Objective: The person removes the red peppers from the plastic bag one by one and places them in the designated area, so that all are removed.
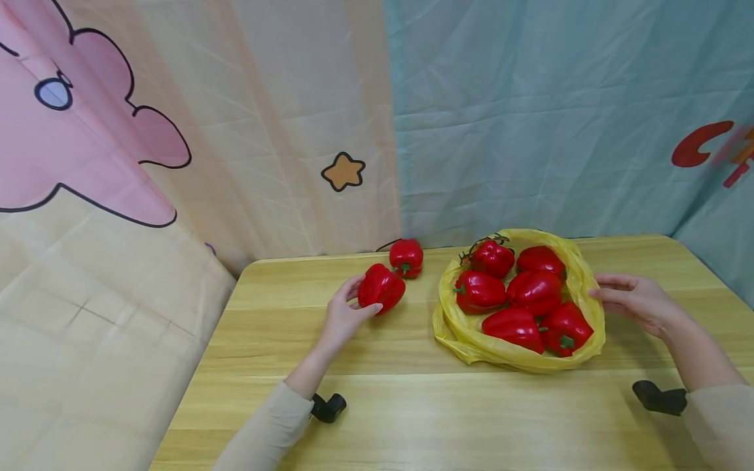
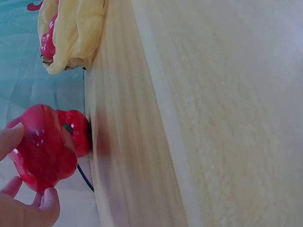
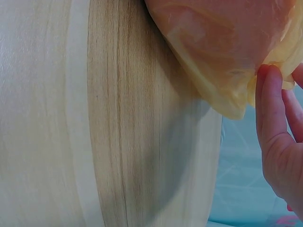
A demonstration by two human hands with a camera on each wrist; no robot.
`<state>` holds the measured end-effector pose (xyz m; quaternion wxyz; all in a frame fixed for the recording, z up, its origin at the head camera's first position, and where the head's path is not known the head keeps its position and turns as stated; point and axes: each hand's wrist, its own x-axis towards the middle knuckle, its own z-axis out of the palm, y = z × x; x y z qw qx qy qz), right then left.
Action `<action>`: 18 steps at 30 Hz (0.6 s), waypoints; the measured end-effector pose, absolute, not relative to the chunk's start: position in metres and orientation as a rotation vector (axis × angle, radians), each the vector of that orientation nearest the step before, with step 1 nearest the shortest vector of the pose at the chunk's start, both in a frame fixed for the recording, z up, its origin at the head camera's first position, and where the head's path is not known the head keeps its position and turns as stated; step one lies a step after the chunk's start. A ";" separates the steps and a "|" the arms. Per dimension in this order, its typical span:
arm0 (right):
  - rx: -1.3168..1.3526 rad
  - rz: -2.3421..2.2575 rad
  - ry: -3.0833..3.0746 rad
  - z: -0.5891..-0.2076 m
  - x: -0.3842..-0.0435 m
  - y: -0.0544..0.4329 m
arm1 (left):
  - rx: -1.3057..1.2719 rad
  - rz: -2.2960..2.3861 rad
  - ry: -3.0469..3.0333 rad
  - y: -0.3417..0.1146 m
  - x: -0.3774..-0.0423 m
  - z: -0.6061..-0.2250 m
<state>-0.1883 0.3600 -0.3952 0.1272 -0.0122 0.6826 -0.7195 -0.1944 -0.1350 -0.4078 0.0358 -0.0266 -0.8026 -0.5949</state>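
Note:
In the head view my left hand [image 1: 344, 317] grips a red bell pepper [image 1: 381, 288] between thumb and fingers; the left wrist view shows this pepper [image 2: 42, 146] raised off the table. Just behind it stands a second red bell pepper [image 1: 406, 257], green stem facing forward. To the right, a yellow plastic bag [image 1: 595, 327] lies open with its rim folded down, and several red bell peppers [image 1: 534, 292] fill it. My right hand [image 1: 642, 304] pinches the bag's right rim, and in the right wrist view its fingertips [image 3: 271, 78] press on the thin plastic.
The wooden table [image 1: 412, 418] has its back edge against a printed curtain [image 1: 471, 131]. A thin dark cord [image 2: 85, 178] shows beyond the table edge near the second pepper. Black wrist-camera mounts [image 1: 330, 408] sit by both forearms.

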 end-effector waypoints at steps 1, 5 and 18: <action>-0.033 -2.092 1.988 -0.395 -0.188 0.360 | -0.076 -1.822 -2.469 -0.135 -0.195 -0.409; -0.026 -2.079 1.998 -0.395 -0.189 0.361 | -0.024 -1.791 -2.474 -0.136 -0.197 -0.411; -0.025 -2.064 2.005 -0.396 -0.190 0.361 | 0.103 -1.740 -2.448 -0.141 -0.211 -0.421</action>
